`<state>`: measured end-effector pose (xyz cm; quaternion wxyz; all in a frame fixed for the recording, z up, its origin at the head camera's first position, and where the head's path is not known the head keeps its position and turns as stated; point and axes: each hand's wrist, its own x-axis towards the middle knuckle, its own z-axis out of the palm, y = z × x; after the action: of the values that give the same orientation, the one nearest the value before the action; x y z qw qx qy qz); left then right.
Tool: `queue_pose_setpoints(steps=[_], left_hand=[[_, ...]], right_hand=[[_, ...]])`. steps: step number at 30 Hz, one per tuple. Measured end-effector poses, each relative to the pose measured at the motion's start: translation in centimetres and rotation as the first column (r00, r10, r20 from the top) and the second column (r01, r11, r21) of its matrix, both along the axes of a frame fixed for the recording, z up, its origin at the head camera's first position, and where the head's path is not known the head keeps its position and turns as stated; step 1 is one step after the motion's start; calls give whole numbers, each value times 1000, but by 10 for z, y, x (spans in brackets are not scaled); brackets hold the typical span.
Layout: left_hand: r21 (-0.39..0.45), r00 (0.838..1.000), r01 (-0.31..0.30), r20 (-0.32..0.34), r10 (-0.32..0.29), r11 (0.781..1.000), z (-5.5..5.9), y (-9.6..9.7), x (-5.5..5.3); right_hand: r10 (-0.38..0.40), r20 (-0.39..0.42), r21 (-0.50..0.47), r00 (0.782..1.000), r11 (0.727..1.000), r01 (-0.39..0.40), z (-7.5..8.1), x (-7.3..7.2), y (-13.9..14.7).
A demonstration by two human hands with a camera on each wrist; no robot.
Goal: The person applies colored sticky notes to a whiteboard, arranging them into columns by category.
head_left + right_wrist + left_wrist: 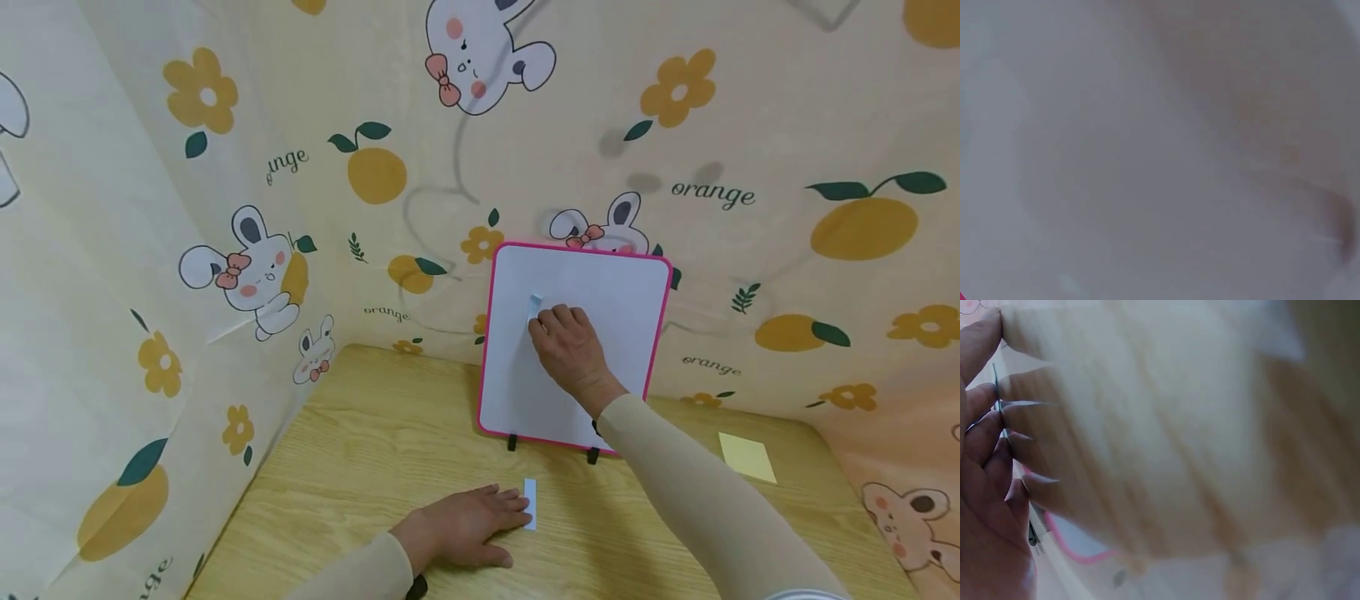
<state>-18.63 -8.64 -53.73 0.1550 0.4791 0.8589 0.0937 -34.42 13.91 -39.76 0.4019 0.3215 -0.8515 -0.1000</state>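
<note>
A white board (517, 367) with a pink rim leans upright on small black feet. My right hand (570, 346) is at its upper middle with fingers curled, pinching the lower end of a pale blue strip (536, 303) against the board surface. The right wrist view is a grey blur. Lower down, my left hand (472, 525) lies palm down on the wooden table, fingers straight, fingertips on the edge of a second pale strip (530, 492). In the left wrist view the fingers (988, 444) reach the strip's thin edge (999, 400).
A pale yellow square of paper (747, 457) lies on the wooden table (360, 450) to the right of the board. Patterned cloth (555, 167) with rabbits, oranges and flowers walls the table in at the back and both sides.
</note>
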Motion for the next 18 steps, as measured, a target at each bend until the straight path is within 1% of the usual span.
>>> queue_pose_setpoints(steps=[2,7,14,18], left_hand=[[1,1000,3,-14,-3,1000,-2,0,0],[-1,1000,5,-18,-5,1000,-3,0,0],[-6,999,12,-32,-12,1000,-2,2,2],[-16,1000,6,-25,-6,1000,1,3,2]], right_hand=[[11,-5,-7,1000,1000,-11,-2,-1,0],[8,-5,-7,1000,1000,-8,-5,-1,2],[-49,3,26,999,998,49,-10,1,1],[-82,44,31,996,996,81,-15,3,1]])
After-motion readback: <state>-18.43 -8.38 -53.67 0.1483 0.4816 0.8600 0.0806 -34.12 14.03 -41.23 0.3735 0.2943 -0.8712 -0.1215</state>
